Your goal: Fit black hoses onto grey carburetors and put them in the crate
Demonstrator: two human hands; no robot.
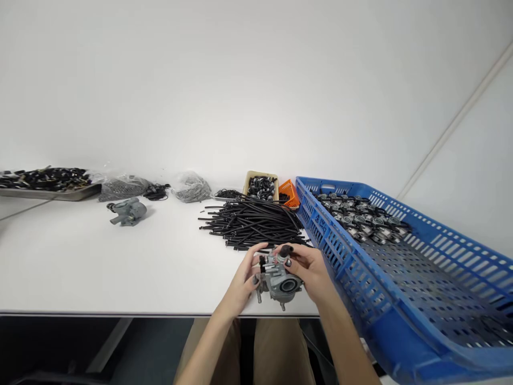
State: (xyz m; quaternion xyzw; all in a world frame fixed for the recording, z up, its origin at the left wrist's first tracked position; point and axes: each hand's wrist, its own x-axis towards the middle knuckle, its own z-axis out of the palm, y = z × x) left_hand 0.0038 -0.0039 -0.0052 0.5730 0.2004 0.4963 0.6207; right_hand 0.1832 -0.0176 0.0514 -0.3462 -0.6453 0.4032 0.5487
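Note:
Between my two hands, just above the front edge of the table, is a grey metal carburetor [279, 283] with a black rubber cap [286, 250] on top and a round dark bore facing me. My left hand [243, 278] is closed on its left side, thumb near a small pipe fitting. From the right, my right hand [310, 270] grips its upper part, the thumb beside the cap. The fingers behind the carburetor are partly hidden. Beyond my hands lies a heap of black rubber hoses [256, 222]. A second carburetor [127, 212] rests on the table to the left.
A blue crate [360, 272] at the right holds rows of carburetors [360, 216]. Along the wall stand a cream bin [244, 184] of small parts, an orange basket [294, 199], plastic bags [192, 186] of grey parts, and a metal tray [76, 195] of black pieces.

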